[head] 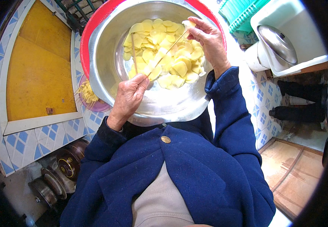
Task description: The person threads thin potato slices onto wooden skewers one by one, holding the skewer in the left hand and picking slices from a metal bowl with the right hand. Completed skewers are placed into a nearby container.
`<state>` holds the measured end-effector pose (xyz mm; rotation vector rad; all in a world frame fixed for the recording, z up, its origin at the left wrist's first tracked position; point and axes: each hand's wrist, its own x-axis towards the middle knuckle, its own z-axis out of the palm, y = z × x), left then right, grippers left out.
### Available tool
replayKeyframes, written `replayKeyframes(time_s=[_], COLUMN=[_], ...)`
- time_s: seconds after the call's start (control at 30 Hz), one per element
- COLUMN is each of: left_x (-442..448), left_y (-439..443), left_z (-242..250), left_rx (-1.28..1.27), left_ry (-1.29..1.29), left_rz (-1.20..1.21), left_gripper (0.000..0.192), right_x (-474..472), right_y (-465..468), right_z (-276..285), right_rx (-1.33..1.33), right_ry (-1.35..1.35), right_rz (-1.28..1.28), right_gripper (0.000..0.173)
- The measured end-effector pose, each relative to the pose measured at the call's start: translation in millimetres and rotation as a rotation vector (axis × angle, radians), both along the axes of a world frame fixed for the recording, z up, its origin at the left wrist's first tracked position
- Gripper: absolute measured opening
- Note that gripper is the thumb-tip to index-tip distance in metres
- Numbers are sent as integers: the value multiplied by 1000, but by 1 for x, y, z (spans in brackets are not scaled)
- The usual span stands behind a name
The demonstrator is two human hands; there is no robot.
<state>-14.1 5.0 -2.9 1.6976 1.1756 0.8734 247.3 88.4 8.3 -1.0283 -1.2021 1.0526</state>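
A steel basin (pixel 107 71) stands before me with a heap of thin pale-yellow slices, apparently potato, (pixel 181 66) in it. My left hand (pixel 131 96), over the near left side of the basin, pinches the lower ends of thin wooden skewers (pixel 167 52). One skewer slants up to the right, and at least one other (pixel 134 54) points away from me with a slice near its far end. At the far right of the basin, my right hand (pixel 208 39) holds a slice (pixel 189 24) between thumb and fingers at the tip of the slanting skewer.
A red plastic basin (pixel 85 51) lies under the steel one. To the left, a pink plate (pixel 103 106) holds skewered slices (pixel 87 92). At the upper right are a green plastic rack (pixel 242 14), a white sink (pixel 300 31) and a steel lid (pixel 278 44). Brown jars (pixel 71 159) stand lower left.
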Motion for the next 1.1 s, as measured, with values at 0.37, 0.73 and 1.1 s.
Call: replayKeyframes(time_s=[0.37,0.73,1.1], left_x=[1,2,1], left_y=[0,0,0], left_z=[-2,-2,1], left_rx=[30,18,-15], left_ry=[8,-14,-20], left_rz=[1,15,17], left_gripper=[13,13,13], right_x=[3,-2,-7], right_y=[1,-2,-3], right_z=[2,5,4], right_rx=[-70,-90,-125], right_ry=[80,141,103], right_rz=[94,143,221], right_gripper=[33,32,31])
